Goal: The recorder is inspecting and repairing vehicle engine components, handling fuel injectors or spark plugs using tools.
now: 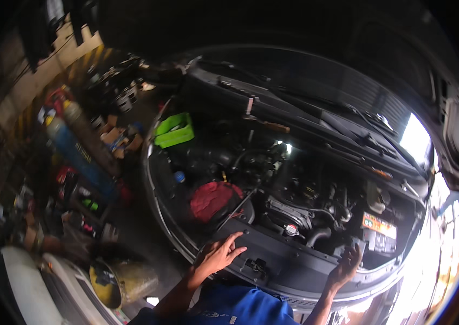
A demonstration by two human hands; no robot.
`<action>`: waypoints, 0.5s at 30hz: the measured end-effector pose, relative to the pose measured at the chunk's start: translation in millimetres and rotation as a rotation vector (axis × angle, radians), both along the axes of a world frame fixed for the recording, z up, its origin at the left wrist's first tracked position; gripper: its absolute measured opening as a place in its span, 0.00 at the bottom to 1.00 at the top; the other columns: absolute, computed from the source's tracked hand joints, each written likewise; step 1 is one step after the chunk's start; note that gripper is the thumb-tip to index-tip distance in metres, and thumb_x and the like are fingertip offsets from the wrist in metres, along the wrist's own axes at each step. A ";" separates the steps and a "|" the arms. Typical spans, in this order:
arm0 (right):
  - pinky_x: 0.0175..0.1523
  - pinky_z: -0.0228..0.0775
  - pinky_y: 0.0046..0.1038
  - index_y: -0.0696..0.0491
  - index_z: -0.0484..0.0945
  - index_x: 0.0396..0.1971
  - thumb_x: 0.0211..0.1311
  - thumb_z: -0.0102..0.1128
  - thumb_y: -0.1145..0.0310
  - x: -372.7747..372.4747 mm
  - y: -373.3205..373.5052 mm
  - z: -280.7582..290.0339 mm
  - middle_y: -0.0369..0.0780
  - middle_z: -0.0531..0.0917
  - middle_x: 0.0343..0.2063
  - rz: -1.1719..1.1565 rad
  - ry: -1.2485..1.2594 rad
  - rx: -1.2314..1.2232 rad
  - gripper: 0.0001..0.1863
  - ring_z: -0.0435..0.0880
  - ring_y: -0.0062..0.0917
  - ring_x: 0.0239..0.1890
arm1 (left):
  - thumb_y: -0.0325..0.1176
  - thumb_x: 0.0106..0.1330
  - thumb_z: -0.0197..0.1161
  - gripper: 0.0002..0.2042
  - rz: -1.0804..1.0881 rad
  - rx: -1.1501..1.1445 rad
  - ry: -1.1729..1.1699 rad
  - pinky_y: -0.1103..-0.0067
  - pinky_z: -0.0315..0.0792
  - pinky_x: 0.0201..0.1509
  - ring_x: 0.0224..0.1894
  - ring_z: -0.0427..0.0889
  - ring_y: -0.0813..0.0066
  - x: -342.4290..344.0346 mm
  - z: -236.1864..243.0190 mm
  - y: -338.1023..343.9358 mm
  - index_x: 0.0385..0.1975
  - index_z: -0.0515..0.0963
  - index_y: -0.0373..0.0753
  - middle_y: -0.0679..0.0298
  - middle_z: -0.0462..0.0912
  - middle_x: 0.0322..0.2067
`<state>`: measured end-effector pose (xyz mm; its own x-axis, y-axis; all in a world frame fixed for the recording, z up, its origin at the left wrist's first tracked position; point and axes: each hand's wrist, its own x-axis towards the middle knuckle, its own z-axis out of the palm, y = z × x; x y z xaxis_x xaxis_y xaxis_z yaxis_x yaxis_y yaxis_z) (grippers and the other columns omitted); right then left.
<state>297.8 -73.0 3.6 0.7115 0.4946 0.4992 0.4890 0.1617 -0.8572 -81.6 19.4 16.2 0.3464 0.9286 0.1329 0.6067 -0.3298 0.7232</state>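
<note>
My left hand (pixel 218 256) is over the black plastic panel (pixel 289 266) along the front of a car's engine bay. Its fingers are stretched and apart, the index fingertip near a small round dark clip (pixel 246 232). Farther right, my right hand (pixel 347 266) is raised at the panel's other end, beside the battery (pixel 379 233) with its orange and white label. Those fingers point up, slightly bent, and no held thing can be made out. Between the hands lie the engine (pixel 289 211) and a red-and-silver radiator cap (pixel 291 229).
A red cloth (pixel 214 200) and a bright green bin (pixel 175 130) lie in the left of the bay. The raised hood hangs overhead. On the left floor stand gas cylinders (pixel 80 154), cardboard boxes (pixel 118 135) and a yellow drum (pixel 126 281). A pale car part (pixel 29 287) is at lower left.
</note>
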 end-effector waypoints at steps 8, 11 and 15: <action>0.38 0.72 0.23 0.56 0.81 0.53 0.83 0.46 0.56 6.0 21.8 6.2 0.41 0.85 0.38 0.084 0.130 -0.282 0.20 0.79 0.19 0.32 | 0.48 0.72 0.66 0.23 0.006 0.107 0.046 0.69 0.80 0.34 0.28 0.85 0.63 -10.2 -10.9 -7.4 0.59 0.77 0.40 0.60 0.84 0.27; 0.54 0.75 0.33 0.58 0.79 0.55 0.80 0.52 0.67 -4.7 28.3 -19.1 0.45 0.85 0.46 0.079 -0.201 -0.300 0.14 0.83 0.30 0.47 | 0.46 0.71 0.68 0.21 -0.018 0.154 0.017 0.70 0.80 0.34 0.28 0.85 0.65 -11.4 -15.1 -6.7 0.56 0.79 0.40 0.62 0.84 0.28; 0.63 0.69 0.44 0.57 0.76 0.60 0.77 0.55 0.67 -16.4 31.1 -46.0 0.49 0.81 0.51 -0.012 -0.315 -0.407 0.17 0.79 0.47 0.54 | 0.42 0.69 0.70 0.19 -0.067 0.111 0.032 0.69 0.80 0.41 0.35 0.85 0.65 -9.2 -20.0 -7.1 0.54 0.80 0.40 0.62 0.83 0.34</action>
